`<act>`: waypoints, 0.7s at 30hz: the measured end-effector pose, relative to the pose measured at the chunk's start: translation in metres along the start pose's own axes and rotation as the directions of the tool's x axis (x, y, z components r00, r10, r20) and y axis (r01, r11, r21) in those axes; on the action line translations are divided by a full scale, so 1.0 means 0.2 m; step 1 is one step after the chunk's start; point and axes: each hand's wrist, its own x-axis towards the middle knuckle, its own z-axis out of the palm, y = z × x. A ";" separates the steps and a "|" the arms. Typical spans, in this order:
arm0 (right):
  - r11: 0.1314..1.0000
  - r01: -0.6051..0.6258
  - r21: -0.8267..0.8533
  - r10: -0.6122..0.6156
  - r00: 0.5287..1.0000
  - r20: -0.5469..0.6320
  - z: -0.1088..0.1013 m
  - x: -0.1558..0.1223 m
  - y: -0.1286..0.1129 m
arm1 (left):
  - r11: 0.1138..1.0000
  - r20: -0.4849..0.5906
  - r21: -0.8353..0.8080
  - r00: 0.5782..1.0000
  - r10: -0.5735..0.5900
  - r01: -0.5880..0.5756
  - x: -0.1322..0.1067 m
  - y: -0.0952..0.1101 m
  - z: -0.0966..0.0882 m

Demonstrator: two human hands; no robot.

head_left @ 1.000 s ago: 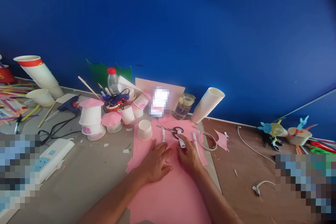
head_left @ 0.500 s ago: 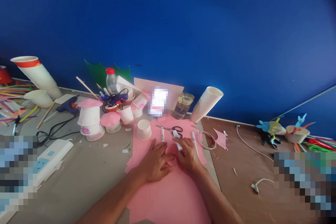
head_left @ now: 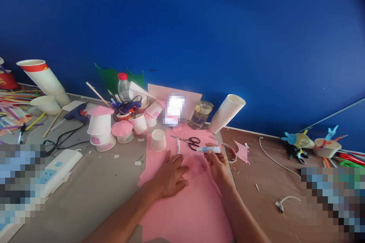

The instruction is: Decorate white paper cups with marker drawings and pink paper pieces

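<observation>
My left hand (head_left: 170, 175) lies flat with fingers spread on a large pink paper sheet (head_left: 185, 209) on the table. My right hand (head_left: 218, 164) is lifted a little to the right of it and pinches a small white and blue glue stick (head_left: 208, 149), held sideways. Black-handled scissors (head_left: 188, 141) and a white marker (head_left: 178, 146) lie on the pink sheet just beyond my hands. A small white paper cup (head_left: 158, 140) stands at the sheet's far left corner.
A leaning stack of white cups (head_left: 226, 113), a glass jar (head_left: 200, 115), a tape ring (head_left: 229, 152) and pink scraps (head_left: 242, 151) sit at the back right. Cup crafts with pink tops (head_left: 99, 126), a glue gun (head_left: 74, 112), a bottle (head_left: 123, 87) and a power strip (head_left: 59, 167) crowd the left. Cables (head_left: 273, 159) lie right.
My right hand has lifted off the pink sheet and moved right, turning the glue stick from upright to sideways. My left hand stays flat on the paper.
</observation>
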 end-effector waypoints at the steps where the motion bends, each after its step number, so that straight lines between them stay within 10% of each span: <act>1: 0.999 -0.018 0.027 0.018 1.000 0.013 -0.01 0.00 -0.01 | 1.000 -0.001 0.003 1.000 -0.002 0.002 0.00 0.00 0.00; 7: 0.987 -0.070 -0.146 0.113 0.942 0.316 0.01 -0.04 -0.09 | 1.000 0.004 -0.008 1.000 -0.004 0.004 0.00 -0.01 0.01; 21: 0.634 0.478 -0.608 -0.132 0.841 0.524 0.05 -0.05 -0.12 | 0.999 0.013 -0.037 1.000 0.007 -0.007 0.01 0.01 -0.01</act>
